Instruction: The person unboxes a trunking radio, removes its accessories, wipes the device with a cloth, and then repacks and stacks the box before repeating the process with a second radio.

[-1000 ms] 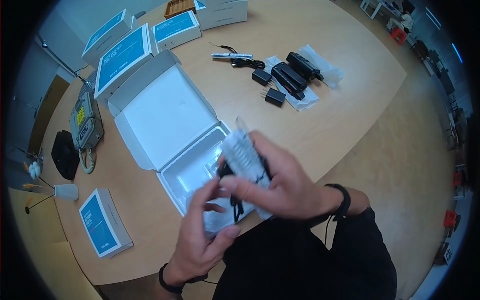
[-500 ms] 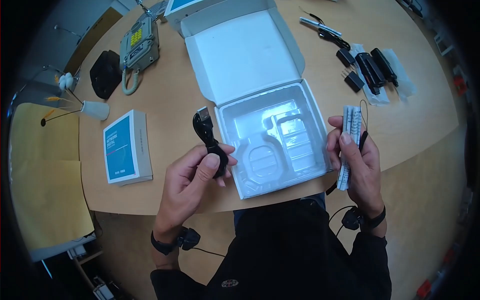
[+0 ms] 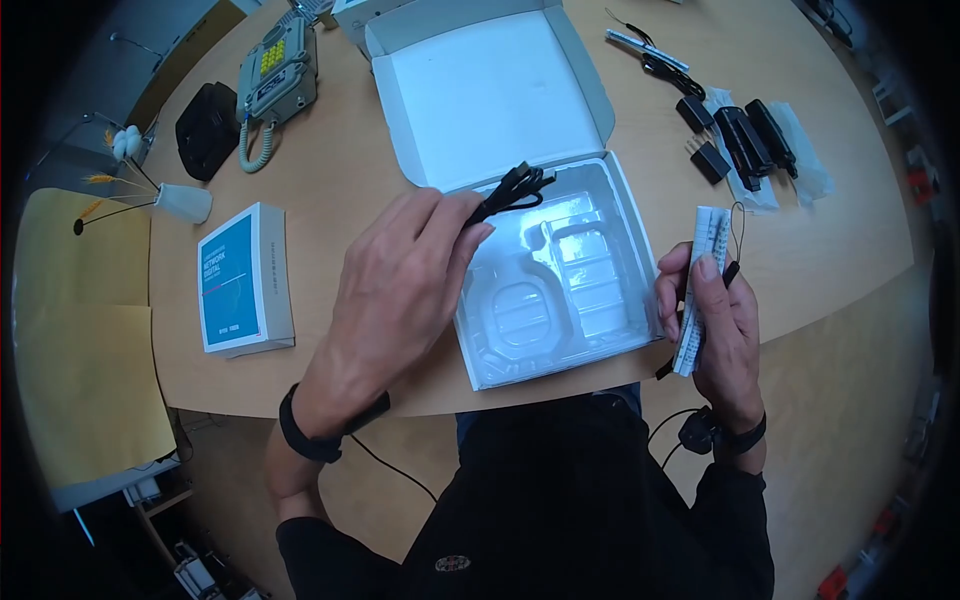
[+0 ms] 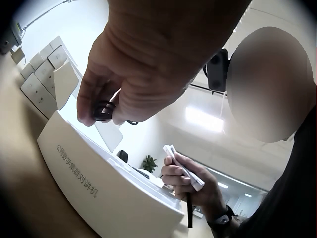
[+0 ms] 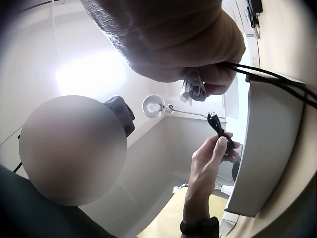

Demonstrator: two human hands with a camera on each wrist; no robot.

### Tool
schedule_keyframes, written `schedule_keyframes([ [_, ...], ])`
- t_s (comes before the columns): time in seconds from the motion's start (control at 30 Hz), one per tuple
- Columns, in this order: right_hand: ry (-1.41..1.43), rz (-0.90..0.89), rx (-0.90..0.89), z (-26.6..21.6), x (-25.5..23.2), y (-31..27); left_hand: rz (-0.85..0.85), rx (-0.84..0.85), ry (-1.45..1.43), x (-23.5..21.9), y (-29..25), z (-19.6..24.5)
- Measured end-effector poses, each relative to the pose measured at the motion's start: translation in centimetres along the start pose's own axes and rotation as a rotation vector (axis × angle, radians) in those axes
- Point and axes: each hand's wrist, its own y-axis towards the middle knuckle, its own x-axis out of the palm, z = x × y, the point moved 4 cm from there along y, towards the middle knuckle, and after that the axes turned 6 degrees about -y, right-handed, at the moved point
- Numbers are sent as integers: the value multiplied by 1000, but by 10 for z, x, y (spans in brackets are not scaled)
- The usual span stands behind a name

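My left hand (image 3: pixel 395 285) pinches a coiled black USB cable (image 3: pixel 515 190), back of the hand up, over the left side of the open white box (image 3: pixel 628 215). A clear plastic insert (image 3: pixel 520 315) with moulded hollows lines that box. In the left wrist view, the cable (image 4: pixel 103 111) shows between thumb and fingers. At the box's right edge, my right hand (image 3: pixel 735 335) grips a folded printed leaflet (image 3: pixel 703 290) under the thumb. A thin black strap (image 3: pixel 732 274) with a loop runs behind the leaflet in the same hand.
Two black radios (image 3: pixel 742 145) lie on white wrapping at the back right, beside black plug adapters (image 3: pixel 708 162), another cable (image 3: pixel 668 75) and a leaflet. Left stand a blue-and-white box (image 3: pixel 240 280), a telephone (image 3: pixel 280 75), a black pouch (image 3: pixel 207 130) and a white vase (image 3: pixel 185 203).
The hands, together over the box a second ago, moved apart, cable left, leaflet and strap right. The left hand has since turned over and shifted up and right over the box. The view swung left.
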Motion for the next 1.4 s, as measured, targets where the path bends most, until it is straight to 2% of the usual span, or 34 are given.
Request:
schedule_keyframes([
  [0.07, -4, 10, 3, -1, 0, -1, -31, -24, 0, 7, 6, -3],
  [0.17, -61, 48, -11, -5, -2, -1, -42, 48, 38, 11, 8, -6],
  [0.23, -237, 70, -45, -14, -11, 1, -63, -114, -138, 9, 2, -13],
  [0.27, -241, 71, -42, -17, -12, 9, -63, -115, -142, 8, -2, -10],
  [0.33, -895, 166, -735, -49, 2, 26, -4, -460, -718, 6, -11, -20],
  [0.4, -1171, 61, -956, -65, 28, 47, 49, -418, -675, 4, -18, -23],
  [0.43, -1303, -18, -981, -59, 41, 61, 128, -378, -622, 0, -21, -24],
  [0.47, -1299, -20, -985, -56, 46, 70, 209, -337, -570, -4, -23, -23],
  [0.53, -1476, -305, -768, -39, 59, 87, 237, -326, -521, -12, -28, -21],
  [0.57, -1400, -229, -831, -44, 57, 87, 215, -291, -445, -16, -31, -20],
  [0.6, -1403, -253, -840, -46, 56, 88, 196, -263, -371, -17, -35, -19],
  [0.67, -1198, -221, -690, -56, 47, 94, 226, -248, -399, -16, -40, -21],
  [0.73, -1139, -260, -670, -57, 54, 103, 230, -213, -425, -15, -40, -20],
  [0.8, -1161, -327, -827, -48, 80, 106, 399, -196, -574, -17, -37, -18],
  [0.87, -1155, -368, -862, -34, 89, 109, 385, -186, -538, -18, -35, -18],
  [0.93, -1116, -375, -986, -28, 92, 112, 384, -185, -507, -22, -37, -19],
  [0.97, -1103, -342, -937, -37, 84, 110, 350, -184, -444, -23, -39, -19],
  [1.0, -1096, -240, -1004, -46, 72, 104, 317, -184, -381, -24, -40, -20],
  [1.07, -1180, -137, -940, -50, 43, 96, 273, -199, -336, -26, -45, -23],
  [1.1, -1226, -138, -852, -43, 30, 94, 221, -202, -285, -24, -45, -23],
  [1.13, -1232, -130, -846, -36, 22, 90, 218, -195, -291, -23, -43, -23],
  [1.2, -1375, -190, -866, -23, 17, 83, 164, -95, -153, -18, -36, -20],
  [1.23, -1407, -179, -879, -20, 18, 82, 193, -10, -129, -15, -31, -17],
  [1.33, -1427, -144, -902, -11, 21, 80, 151, 51, 14, -11, -17, -9],
  [1.37, -1522, -222, -952, -10, 25, 76, 150, 54, 14, -8, -14, -8],
  [1.4, -1521, -219, -952, -12, 27, 73, 119, 51, 20, -3, -12, -8],
])
